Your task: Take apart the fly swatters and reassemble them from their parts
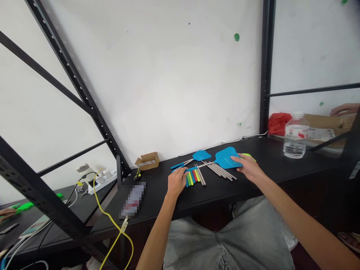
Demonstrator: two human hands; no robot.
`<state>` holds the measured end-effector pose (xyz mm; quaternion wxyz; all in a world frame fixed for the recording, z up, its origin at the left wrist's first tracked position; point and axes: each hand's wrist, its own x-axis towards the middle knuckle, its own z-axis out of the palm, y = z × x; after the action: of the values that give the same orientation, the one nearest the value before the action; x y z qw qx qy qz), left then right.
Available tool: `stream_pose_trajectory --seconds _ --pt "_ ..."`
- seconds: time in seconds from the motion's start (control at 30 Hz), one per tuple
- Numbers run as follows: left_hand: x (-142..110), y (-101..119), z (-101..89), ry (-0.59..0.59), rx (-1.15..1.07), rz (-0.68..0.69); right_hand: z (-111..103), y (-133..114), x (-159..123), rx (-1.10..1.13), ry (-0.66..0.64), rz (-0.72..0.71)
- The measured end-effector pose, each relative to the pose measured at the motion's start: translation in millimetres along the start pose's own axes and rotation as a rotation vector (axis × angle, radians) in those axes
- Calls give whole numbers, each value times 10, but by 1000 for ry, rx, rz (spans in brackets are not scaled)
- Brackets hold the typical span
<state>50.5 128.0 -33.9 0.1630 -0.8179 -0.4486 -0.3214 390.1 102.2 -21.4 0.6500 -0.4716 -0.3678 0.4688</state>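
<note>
On the black table point(253, 180) lies a blue fly swatter head point(226, 156) on a thin metal rod. My right hand point(247, 167) rests on its right side, fingers curled over the blue mesh and a yellow-green piece beneath. My left hand point(176, 181) is closed on the blue handle end of that rod, beside a row of coloured handle grips point(193, 176). A second blue swatter point(200, 155) lies just behind. Several bare metal rods point(222, 171) lie between my hands.
A small open cardboard box point(147, 160) sits at the back left. A water bottle point(294, 138), a red bag point(278, 123) and a brown package stand at the right, where another person's hand point(344, 109) shows. A yellow cable point(112, 221), a power strip point(101, 179) and black rack posts are at the left.
</note>
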Motion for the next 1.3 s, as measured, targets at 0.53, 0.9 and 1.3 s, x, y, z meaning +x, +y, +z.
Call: stream_pose_trajectory --seconds 0.53,0.9,1.3 --pt "29 -157 21 -62 183 -486 199 187 -49 -263 -154 -149" --pt "-16 -273 145 -104 183 -446 163 209 -21 -457 -187 -261" --pt "-11 -123 59 -262 142 -382 187 197 -160 -1265 -93 -444"
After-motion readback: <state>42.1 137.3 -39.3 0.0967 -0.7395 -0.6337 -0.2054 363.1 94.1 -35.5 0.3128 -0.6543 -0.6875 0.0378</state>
